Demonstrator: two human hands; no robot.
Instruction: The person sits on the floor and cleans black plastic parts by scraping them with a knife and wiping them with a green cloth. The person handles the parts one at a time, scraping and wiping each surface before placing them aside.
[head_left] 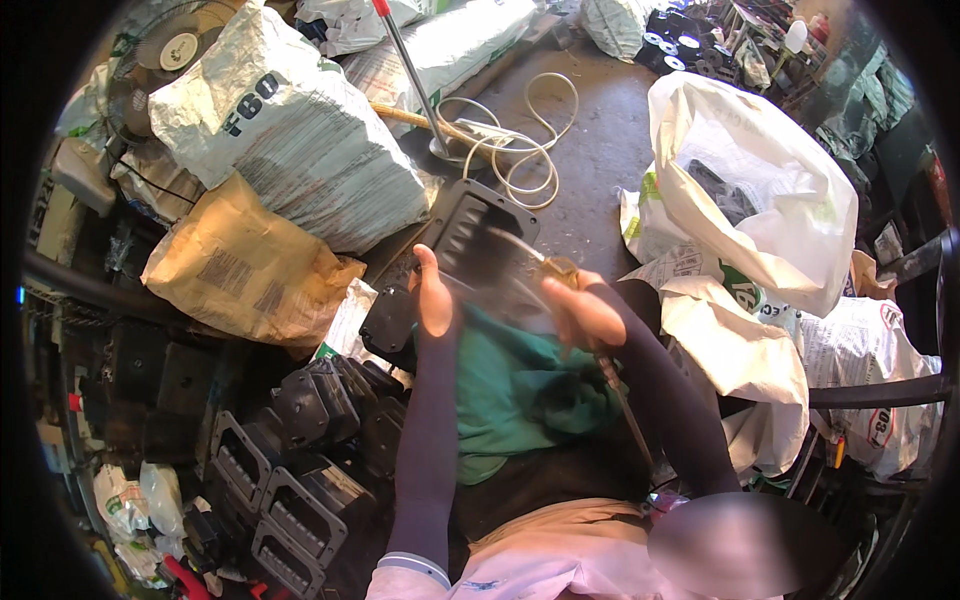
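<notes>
The fingers of the left hand [434, 295] are wrapped onto the left edge of a black plastic panel [470, 240], thumb pointing up along its side, so that hand is clamped on the panel. The fingers of the right hand [583, 312] are curled shut around a thin tool with a brass-coloured head [560, 268], whose fine metal tip reaches across the face of the panel; that part is blurred, so whether the tip touches the plastic cannot be told. The panel stands tilted over the person's lap, its ribbed, slotted face turned up, with a green cloth [515, 385] spread beneath it over the knees. Both forearms are covered in dark sleeves. To the lower left, close by the left knee, lies a heap of similar black plastic frames [290, 470] with slotted grilles, stacked and leaning on one another. Beyond the panel a pale hose [520, 140] loops on the grey floor [600, 160], beside a metal rod with a red tip. White woven sacks [290, 140] and a tan paper sack [240, 270] are piled at the left, and a large white plastic bag [760, 190] holding dark parts stands open at the right.
</notes>
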